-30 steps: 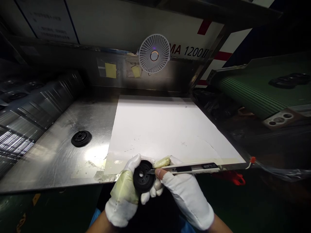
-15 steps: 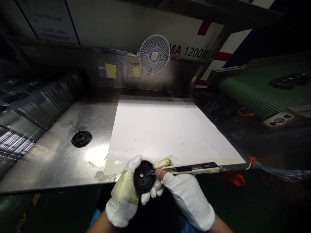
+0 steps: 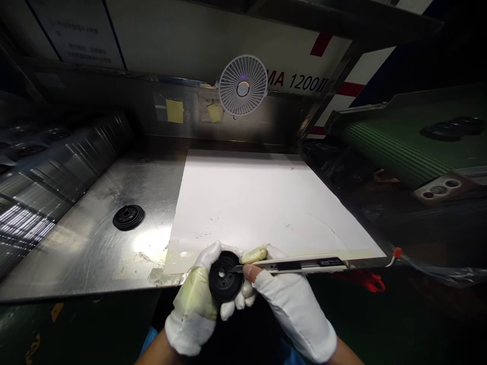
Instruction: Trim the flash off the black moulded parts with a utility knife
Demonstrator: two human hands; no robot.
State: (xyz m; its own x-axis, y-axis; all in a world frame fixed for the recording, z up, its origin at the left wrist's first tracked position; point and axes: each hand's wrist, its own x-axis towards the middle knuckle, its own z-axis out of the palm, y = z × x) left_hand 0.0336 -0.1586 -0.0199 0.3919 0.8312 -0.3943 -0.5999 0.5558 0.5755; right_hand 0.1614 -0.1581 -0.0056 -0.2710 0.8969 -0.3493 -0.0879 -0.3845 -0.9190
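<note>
A round black ribbed wheel-like part [image 3: 220,288], with a small hole at its centre, is gripped at the table's front edge by my left hand [image 3: 198,299] in a white, yellow-stained glove. My right hand [image 3: 292,304], gloved in white with the thumb tip bare, is closed around a slim white and black utility knife [image 3: 304,264]. The knife's blade points left and lies over the face of the black part, close to its hole. A similar black wheel-like part [image 3: 128,217] lies on the metal tabletop to the left.
White paper [image 3: 258,203] covers the middle of the metal table [image 3: 152,177]. A small fan [image 3: 243,86] stands at the back. Stacked clear trays [image 3: 49,187] with black parts line the left. On the right, a green conveyor [image 3: 399,132] carries dark parts.
Almost nothing differs. Both hands, the black part and the knife hold nearly the same positions; the whole view has shifted very slightly.
</note>
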